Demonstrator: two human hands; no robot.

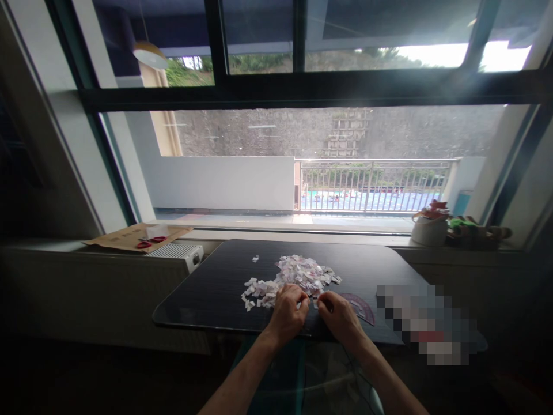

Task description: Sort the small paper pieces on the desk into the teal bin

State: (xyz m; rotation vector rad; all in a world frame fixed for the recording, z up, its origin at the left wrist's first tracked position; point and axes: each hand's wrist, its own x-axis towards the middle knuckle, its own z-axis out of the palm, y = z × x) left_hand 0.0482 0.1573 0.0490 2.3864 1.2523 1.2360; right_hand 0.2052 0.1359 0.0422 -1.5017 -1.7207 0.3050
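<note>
The left hand (290, 308) and right hand (341, 313) pinch narrowly, contents indiscernible; a careless sweep could scatter the paper scraps (305, 272) across the counter (207, 294).

Dark window frame (302, 90), bright daylight, outdoor railing (370, 185), wall (268, 135), perhaps stone, dark table (371, 268), shadowed radiator (129, 294)

faint printing on brown paper (123, 236), illegible
</note>
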